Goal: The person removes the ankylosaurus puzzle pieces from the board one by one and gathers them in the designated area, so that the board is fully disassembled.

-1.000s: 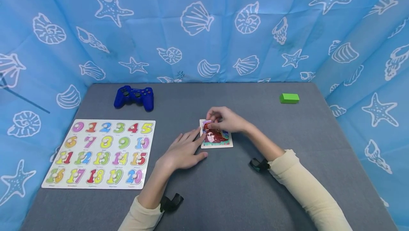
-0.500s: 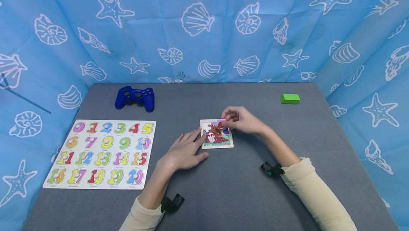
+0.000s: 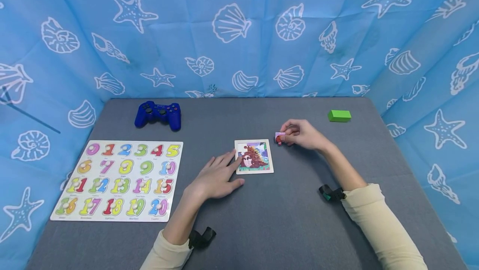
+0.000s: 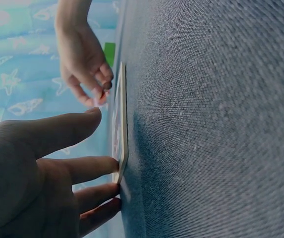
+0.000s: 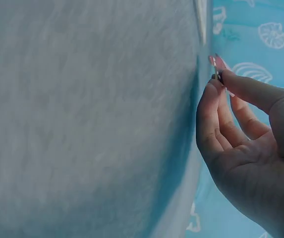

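A small square jigsaw puzzle [image 3: 254, 171] in a pale frame lies at the middle of the table, showing a red-haired figure. White backing shows at its upper left, where a piece is out. My left hand [image 3: 215, 178] rests flat with straight fingers, its fingertips touching the puzzle's left edge, also in the left wrist view. To the right of the puzzle, my right hand [image 3: 304, 135] pinches a puzzle piece [image 3: 278, 138] with purple and red print between thumb and fingers, just off the frame. In the right wrist view the puzzle piece [image 5: 216, 67] appears edge-on at the fingertips.
A white number board [image 3: 112, 216] with knobbed numerals lies at the left. Behind it sits a blue game controller [image 3: 158, 114]. A green block [image 3: 339, 115] stands at the back right. A blue shell-print curtain [image 3: 239, 54] encloses the grey table [image 3: 269, 228].
My right hand has lifted the piece from the puzzle's upper left and carried it right, past the frame. White backing now shows there. The left hand has stayed in place.
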### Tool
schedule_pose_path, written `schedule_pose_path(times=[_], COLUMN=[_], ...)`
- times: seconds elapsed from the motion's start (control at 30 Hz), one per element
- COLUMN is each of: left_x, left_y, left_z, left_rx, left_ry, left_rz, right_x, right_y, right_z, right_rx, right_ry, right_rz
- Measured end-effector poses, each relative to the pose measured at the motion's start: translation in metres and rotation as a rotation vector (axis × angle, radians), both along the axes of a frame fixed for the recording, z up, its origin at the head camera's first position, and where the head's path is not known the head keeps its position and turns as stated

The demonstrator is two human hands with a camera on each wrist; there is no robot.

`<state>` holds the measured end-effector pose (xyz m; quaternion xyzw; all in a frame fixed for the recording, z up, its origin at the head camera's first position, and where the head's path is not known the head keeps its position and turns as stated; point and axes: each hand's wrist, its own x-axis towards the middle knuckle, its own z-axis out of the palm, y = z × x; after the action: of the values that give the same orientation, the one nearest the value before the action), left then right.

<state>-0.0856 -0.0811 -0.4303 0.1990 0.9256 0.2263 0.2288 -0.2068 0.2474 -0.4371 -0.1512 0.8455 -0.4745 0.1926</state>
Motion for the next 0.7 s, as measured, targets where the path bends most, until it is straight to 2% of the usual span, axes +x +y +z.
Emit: schedule_pose_path(times=[0.13,0.33,0.7], left_x=[-0.0006,0.0007,0.0004], left_y=[-0.0002,0.0002,0.0004], left_z=[-0.0030,0.0019,0.0028], left_rx=[0.000,0.000,-0.003], left_ry=[0.000,0.002,-0.016], left_rz=[-0.002,-0.005,-0.003], right_x=[-0.0032,-0.0057,-0.0042], right_y=[0.0048,0.0031,0.0005], right_z=[-0.0029,-0.0054,-0.0067], right_rx=[0.041,0.116,0.228], right_ry=[0.009,0.051,0.147], right_rz=[0.002,-0.016,-0.069])
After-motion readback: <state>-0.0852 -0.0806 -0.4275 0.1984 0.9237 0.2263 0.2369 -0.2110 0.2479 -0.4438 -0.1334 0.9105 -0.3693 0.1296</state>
